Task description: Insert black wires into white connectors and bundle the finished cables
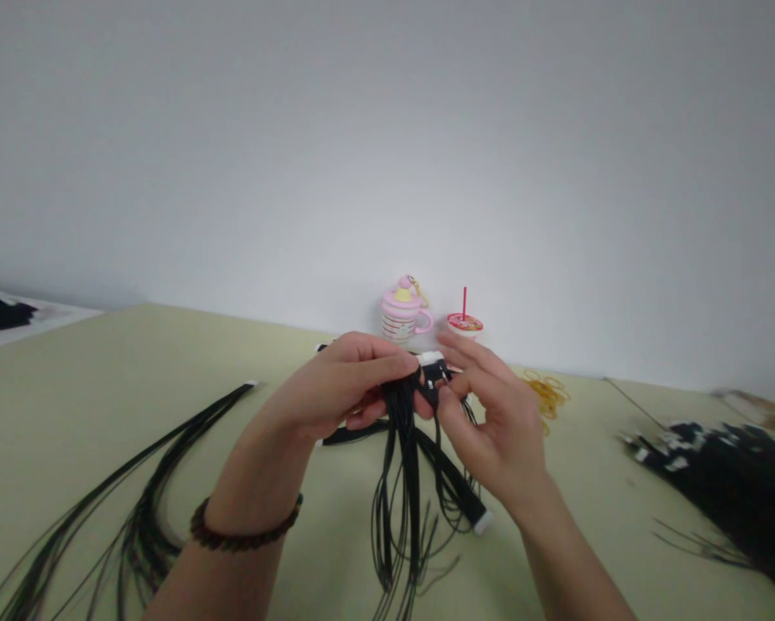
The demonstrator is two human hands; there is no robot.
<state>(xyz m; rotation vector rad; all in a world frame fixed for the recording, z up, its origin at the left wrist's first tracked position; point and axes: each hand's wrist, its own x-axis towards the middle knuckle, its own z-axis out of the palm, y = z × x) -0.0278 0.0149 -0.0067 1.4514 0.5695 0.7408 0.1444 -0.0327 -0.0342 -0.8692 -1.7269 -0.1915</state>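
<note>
My left hand (341,388) grips a bundle of thin black wires (403,466) near its top, where a white-tipped connector (429,357) sticks out beyond the fingers. My right hand (490,423) pinches the same bundle close to that end, its fingertips among the dark connector parts. Below the hands, the wires hang loosely onto the pale green table (232,362), and another white-tipped end (482,522) lies on it. A dark beaded bracelet (245,526) circles my left wrist.
A long bunch of black wires (147,509) lies at the left. A larger heap of black wires with white ends (723,474) lies at the right. Yellow rubber bands (546,395), a pink cup-shaped ornament (403,310) and a small cup with a red straw (465,323) stand by the wall.
</note>
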